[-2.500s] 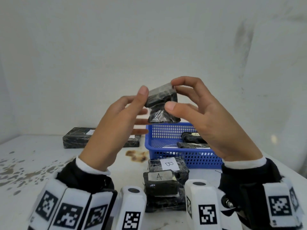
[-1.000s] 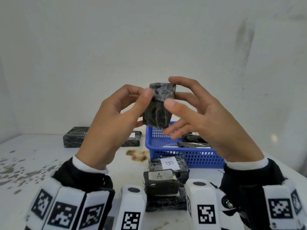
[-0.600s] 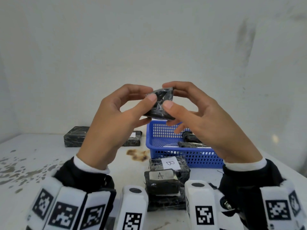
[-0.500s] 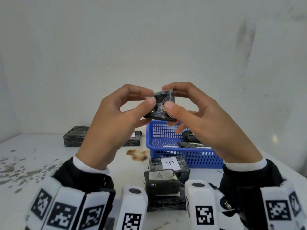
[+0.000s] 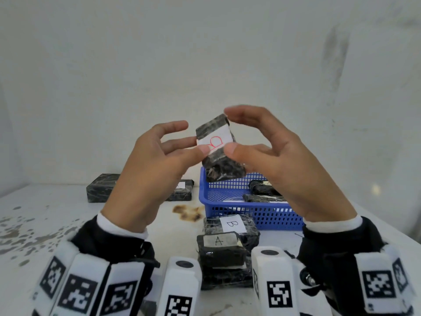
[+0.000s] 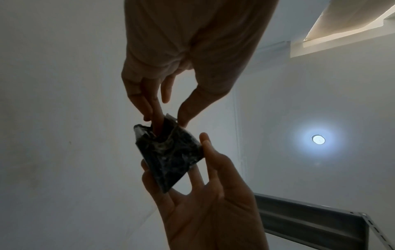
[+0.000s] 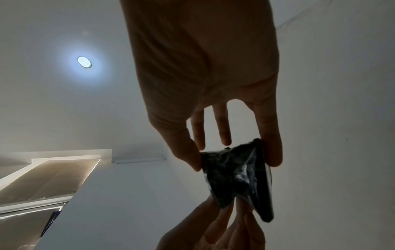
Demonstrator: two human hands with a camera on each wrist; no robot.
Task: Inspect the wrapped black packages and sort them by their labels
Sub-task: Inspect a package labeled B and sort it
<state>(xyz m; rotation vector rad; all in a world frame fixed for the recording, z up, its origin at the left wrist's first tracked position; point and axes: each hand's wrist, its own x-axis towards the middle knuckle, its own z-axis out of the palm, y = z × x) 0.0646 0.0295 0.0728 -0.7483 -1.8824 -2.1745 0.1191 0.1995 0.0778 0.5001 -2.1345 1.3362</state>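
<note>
my left hand [image 5: 145, 176] and right hand [image 5: 289, 165] both pinch the wrapped black package [image 5: 218, 149], its red-marked label [image 5: 215, 142] facing me.

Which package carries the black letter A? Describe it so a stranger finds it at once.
Start at the blue basket on the white table. In front of it, nearer the person, sits a stack of wrapped black packages; the package marked A is the nearest labelled one. Its neighbour just behind reads B, and the package held in the hands has red writing.
</note>
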